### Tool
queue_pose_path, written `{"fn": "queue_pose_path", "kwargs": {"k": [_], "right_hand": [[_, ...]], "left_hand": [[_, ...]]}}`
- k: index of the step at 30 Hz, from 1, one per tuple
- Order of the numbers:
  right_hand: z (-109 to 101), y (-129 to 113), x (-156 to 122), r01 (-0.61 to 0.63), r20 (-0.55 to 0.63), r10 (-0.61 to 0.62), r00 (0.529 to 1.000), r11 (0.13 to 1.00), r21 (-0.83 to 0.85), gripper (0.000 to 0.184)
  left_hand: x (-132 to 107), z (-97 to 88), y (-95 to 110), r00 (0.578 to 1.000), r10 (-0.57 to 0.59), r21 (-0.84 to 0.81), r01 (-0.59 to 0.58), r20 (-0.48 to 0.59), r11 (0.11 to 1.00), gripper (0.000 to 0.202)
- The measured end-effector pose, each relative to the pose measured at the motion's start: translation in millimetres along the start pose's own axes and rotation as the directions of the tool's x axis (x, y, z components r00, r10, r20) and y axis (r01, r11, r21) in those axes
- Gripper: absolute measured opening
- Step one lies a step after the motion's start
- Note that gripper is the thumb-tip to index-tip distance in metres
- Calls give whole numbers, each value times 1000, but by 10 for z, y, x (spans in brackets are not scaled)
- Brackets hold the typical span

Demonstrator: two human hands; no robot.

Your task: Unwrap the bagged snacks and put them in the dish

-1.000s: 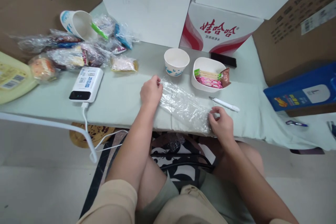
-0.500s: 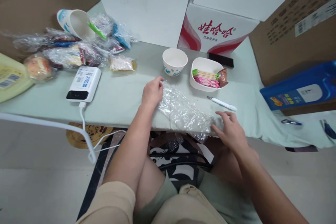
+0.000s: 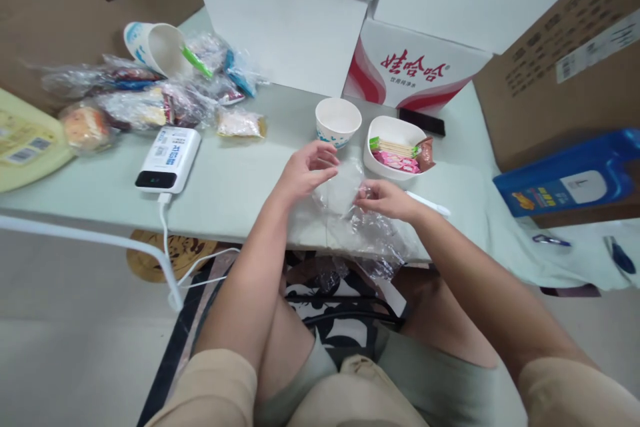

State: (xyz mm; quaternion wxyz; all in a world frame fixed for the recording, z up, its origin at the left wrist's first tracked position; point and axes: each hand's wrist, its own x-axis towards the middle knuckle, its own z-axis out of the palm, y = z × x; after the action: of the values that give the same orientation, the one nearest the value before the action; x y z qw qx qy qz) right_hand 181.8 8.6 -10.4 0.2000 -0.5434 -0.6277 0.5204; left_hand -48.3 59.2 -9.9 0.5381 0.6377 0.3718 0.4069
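A crumpled sheet of clear plastic wrap (image 3: 367,237) lies at the table's front edge and hangs partly over it. My right hand (image 3: 387,200) pinches its raised upper part between thumb and fingers. On the other side of that raised part is my left hand (image 3: 311,170), fingers apart and curved, not visibly gripping anything. Just beyond my left fingers stands an upright white paper cup (image 3: 338,121). To its right is a white bowl (image 3: 381,165) with pink packets (image 3: 397,161), thin sticks (image 3: 395,148) and a brown packet (image 3: 426,152). My right hand partly hides a white utility knife (image 3: 431,203).
Plastic-wrapped items (image 3: 140,107) and a tipped paper cup (image 3: 155,47) lie at the left, near a white power bank (image 3: 169,157) with a cable. A black phone (image 3: 421,122) rests before the boxes. A blue bottle (image 3: 575,173) is at the right.
My right hand has moved left and up from the table edge and pinched the plastic wrap, lifting part of it. My left hand has shifted slightly right, its fingers off the wrap's corner.
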Motion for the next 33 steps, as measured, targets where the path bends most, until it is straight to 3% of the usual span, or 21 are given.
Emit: {"fn": "queue_pose_path", "kwargs": {"k": [4, 6, 7, 9, 11, 14, 19, 21, 23, 25, 28, 33], "right_hand": [[81, -92, -126, -43, -90, 62, 994, 980, 193, 35], [134, -106, -145, -17, -185, 78, 980, 950, 312, 41], [157, -107, -139, 3, -241, 90, 966, 932, 362, 45], [184, -102, -114, 40, -342, 126, 931, 898, 437, 50], [184, -89, -98, 52, -402, 173, 899, 869, 491, 51], [150, -46, -138, 34, -410, 247, 878, 822, 568, 46], [129, 126, -277, 10, -411, 304, 859, 794, 608, 43], [145, 208, -296, 48, -476, 279, 834, 823, 566, 41], [168, 273, -300, 92, -533, 240, 812, 848, 522, 38], [192, 313, -305, 106, -526, 203, 826, 860, 498, 40], [219, 328, -337, 107, -473, 137, 870, 885, 453, 43], [197, 300, -375, 185, -463, 24, 886, 898, 400, 34]], "left_hand": [[-30, -144, 31, 988, -43, 23, 47, -149, 999, 80], [-43, -103, 21, 967, -182, -123, 161, -180, 979, 76], [-50, -49, 14, 952, -276, -226, 241, -136, 944, 69], [-65, 99, 8, 900, -431, -381, 423, 71, 822, 56], [-77, 248, 21, 846, -476, -402, 533, 240, 744, 38], [-73, 364, 67, 853, -471, -377, 522, 227, 765, 8], [-39, 341, 75, 875, -478, -347, 472, 75, 810, 10], [-45, 338, 39, 868, -480, -284, 495, 124, 821, 16], [-64, 357, 0, 847, -478, -184, 521, 234, 833, 34], [-86, 383, -28, 845, -452, -121, 499, 286, 858, 41], [-104, 400, -36, 872, -410, -131, 454, 270, 881, 38], [-71, 363, -26, 832, -461, -93, 509, 309, 856, 42]]}}
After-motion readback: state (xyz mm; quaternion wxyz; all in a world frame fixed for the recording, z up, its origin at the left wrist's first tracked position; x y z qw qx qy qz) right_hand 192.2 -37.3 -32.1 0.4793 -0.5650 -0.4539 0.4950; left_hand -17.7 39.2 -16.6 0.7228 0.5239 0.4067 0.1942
